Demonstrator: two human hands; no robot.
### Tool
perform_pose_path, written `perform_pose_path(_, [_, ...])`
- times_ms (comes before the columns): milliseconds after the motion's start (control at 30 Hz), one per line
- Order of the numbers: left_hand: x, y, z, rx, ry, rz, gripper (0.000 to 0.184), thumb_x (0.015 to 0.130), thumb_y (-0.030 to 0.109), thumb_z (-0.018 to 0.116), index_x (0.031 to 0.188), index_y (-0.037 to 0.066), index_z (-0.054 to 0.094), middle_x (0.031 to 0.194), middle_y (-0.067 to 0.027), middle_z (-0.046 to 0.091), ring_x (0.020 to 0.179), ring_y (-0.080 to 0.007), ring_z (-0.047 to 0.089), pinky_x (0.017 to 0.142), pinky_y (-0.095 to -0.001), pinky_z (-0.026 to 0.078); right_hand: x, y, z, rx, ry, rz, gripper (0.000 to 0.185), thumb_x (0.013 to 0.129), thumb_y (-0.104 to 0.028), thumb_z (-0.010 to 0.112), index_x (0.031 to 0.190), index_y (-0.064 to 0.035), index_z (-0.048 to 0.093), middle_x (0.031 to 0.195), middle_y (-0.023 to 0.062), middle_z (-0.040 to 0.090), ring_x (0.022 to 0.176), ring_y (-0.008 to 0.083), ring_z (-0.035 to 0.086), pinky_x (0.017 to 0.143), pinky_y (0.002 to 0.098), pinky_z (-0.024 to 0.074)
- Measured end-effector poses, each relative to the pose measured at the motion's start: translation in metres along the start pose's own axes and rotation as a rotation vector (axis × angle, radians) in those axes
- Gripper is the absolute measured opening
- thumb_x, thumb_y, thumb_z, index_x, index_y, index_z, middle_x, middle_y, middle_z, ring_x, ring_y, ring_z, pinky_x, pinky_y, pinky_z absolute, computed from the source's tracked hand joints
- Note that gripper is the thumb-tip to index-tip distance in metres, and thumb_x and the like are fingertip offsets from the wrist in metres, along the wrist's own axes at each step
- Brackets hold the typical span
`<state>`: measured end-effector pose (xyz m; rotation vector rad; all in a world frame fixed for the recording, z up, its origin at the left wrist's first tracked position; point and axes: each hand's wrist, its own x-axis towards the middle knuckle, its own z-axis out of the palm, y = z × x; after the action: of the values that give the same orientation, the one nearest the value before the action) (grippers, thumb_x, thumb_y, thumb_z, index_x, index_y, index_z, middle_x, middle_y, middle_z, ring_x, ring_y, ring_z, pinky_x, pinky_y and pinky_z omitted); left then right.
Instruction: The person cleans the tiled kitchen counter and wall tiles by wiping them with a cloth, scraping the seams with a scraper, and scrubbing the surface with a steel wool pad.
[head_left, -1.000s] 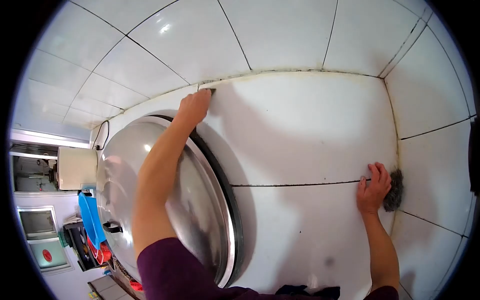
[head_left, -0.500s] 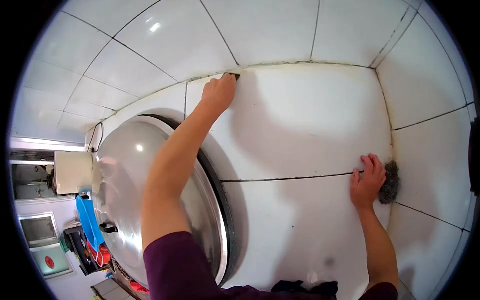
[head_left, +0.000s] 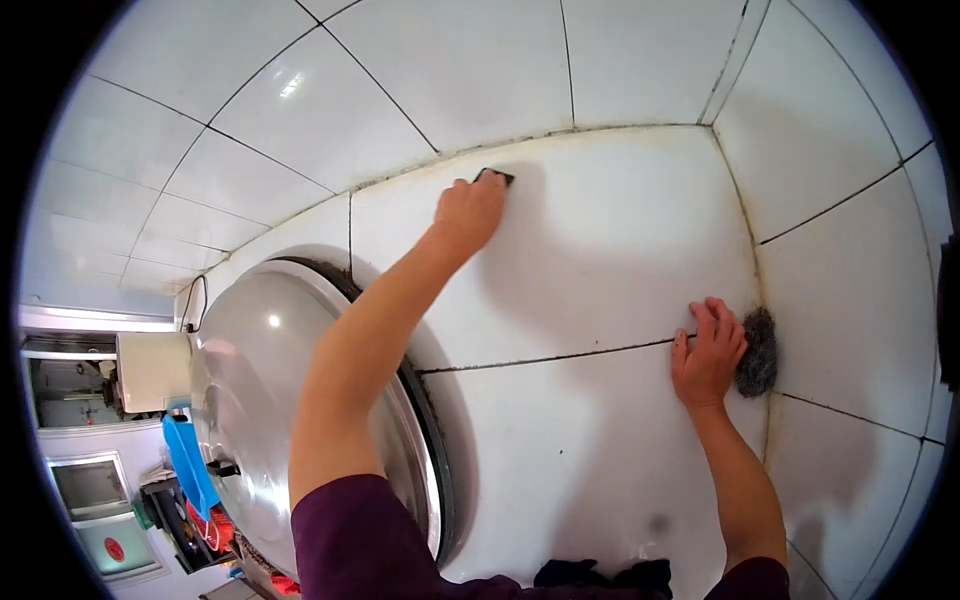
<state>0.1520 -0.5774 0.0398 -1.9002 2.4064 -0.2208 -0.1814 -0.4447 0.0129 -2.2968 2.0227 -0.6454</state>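
My left hand (head_left: 470, 212) is closed around a small dark, flat piece (head_left: 495, 177). One dark corner sticks out past the fingers, and I cannot tell its exact kind. The piece is over the white tiled surface (head_left: 600, 250), a little short of the grimy seam at the back wall. My right hand (head_left: 710, 352) rests on the same surface with its fingers spread, near the right wall. A grey steel wool scrubber (head_left: 757, 352) sits right against the outer side of that hand, beside the corner seam.
A large round metal lid (head_left: 260, 350) with a dark rim stands at left, under my left arm. Dark cloth (head_left: 600, 574) lies at the near edge. Tiled walls (head_left: 480, 80) rise behind and at right. A blue basin (head_left: 190, 460) and a cream box (head_left: 153, 372) are farther left.
My left hand has come away from the back seam, toward me and to the right, with the dark piece still in it. My right hand stays beside the scrubber; the view has shifted slightly.
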Motion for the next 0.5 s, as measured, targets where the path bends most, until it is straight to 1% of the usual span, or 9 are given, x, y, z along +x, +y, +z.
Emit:
perform_pose_path(100, [0.033,0.016,0.003,-0.021,-0.01,0.001,0.018,0.083,0.007,0.047,0.1,0.003,0.051,0.103,-0.0123,0.057,0.076,-0.0333,0.062,0.062,-0.0424,0.053,-0.002,-0.002,0.0,0.019,0.005,0.003,0.04,0.073,-0.016,0.062,0.111,-0.0098,0.051,0.121,0.0105,0.045,0.112,0.0312,0.039,0.094,0.0455,0.0289])
perform_pose_path(167, [0.054,0.028,0.006,0.101,-0.159,-0.097,0.026,0.083,0.008,0.048,0.109,0.003,0.051,0.107,-0.0121,0.056,0.075,-0.0329,0.062,0.063,-0.0425,0.053,-0.005,0.001,-0.003,0.019,-0.01,0.011,0.04,0.073,-0.016,0.062,0.111,-0.0098,0.051,0.121,0.0102,0.045,0.112,0.0315,0.039,0.094,0.0455,0.029])
perform_pose_path(200, [0.052,0.03,0.007,0.101,-0.157,-0.097,0.026,0.083,0.008,0.048,0.109,0.003,0.051,0.107,-0.0121,0.056,0.075,-0.0329,0.062,0.063,-0.0425,0.053,-0.004,0.0,-0.002,0.017,-0.009,0.017,0.04,0.073,-0.016,0.062,0.111,-0.0099,0.051,0.122,0.0097,0.045,0.112,0.0313,0.039,0.094,0.0454,0.0291])
perform_pose_path(267, [0.039,0.036,-0.001,-0.007,-0.131,-0.05,0.032,0.083,0.009,0.048,0.115,0.002,0.048,0.113,-0.0112,0.054,0.076,-0.0337,0.061,0.063,-0.0428,0.054,0.002,0.001,-0.002,0.018,0.003,0.017,0.04,0.073,-0.017,0.062,0.111,-0.01,0.051,0.122,0.0093,0.044,0.112,0.0311,0.039,0.094,0.0453,0.0291])
perform_pose_path(333, [0.019,0.057,-0.004,-0.065,-0.098,-0.012,0.033,0.084,0.009,0.047,0.115,0.003,0.046,0.116,-0.0113,0.051,0.081,-0.0351,0.059,0.065,-0.0439,0.053,-0.002,-0.001,-0.004,0.036,-0.003,0.008,0.04,0.073,-0.018,0.063,0.111,-0.0105,0.052,0.122,0.0091,0.044,0.113,0.0303,0.039,0.093,0.0454,0.0296])
perform_pose_path(367, [0.01,0.07,-0.009,-0.091,-0.093,-0.058,0.034,0.083,0.008,0.046,0.117,0.003,0.045,0.121,-0.0116,0.048,0.089,-0.0358,0.057,0.068,-0.0444,0.053,-0.003,-0.002,-0.003,0.037,0.002,0.0,0.04,0.073,-0.018,0.063,0.111,-0.0105,0.052,0.122,0.0091,0.044,0.113,0.0303,0.039,0.093,0.0454,0.0296])
perform_pose_path(400, [0.001,0.084,-0.014,-0.2,-0.101,-0.116,0.032,0.085,0.011,0.046,0.116,0.002,0.048,0.124,-0.0127,0.047,0.094,-0.0361,0.055,0.074,-0.045,0.052,-0.003,-0.001,0.001,0.037,0.01,0.006,0.04,0.073,-0.018,0.063,0.111,-0.0108,0.052,0.121,0.0091,0.044,0.113,0.03,0.039,0.093,0.0455,0.0296])
perform_pose_path(467, [-0.015,0.104,-0.042,-0.534,-0.204,-0.231,0.033,0.088,0.016,0.046,0.116,0.0,0.049,0.129,-0.0161,0.045,0.103,-0.0395,0.052,0.085,-0.0441,0.047,-0.005,0.002,-0.001,0.015,0.012,-0.003,0.04,0.073,-0.019,0.063,0.111,-0.011,0.052,0.121,0.0091,0.044,0.113,0.0297,0.039,0.093,0.0457,0.0296])
perform_pose_path(500, [-0.023,0.108,-0.033,-0.553,-0.195,-0.234,0.033,0.088,0.016,0.046,0.116,0.0,0.049,0.129,-0.0161,0.045,0.103,-0.0395,0.052,0.085,-0.0441,0.047,-0.004,0.0,-0.002,0.015,0.011,0.006,0.04,0.073,-0.019,0.063,0.111,-0.0111,0.052,0.121,0.0091,0.044,0.113,0.0298,0.039,0.093,0.0458,0.0297])
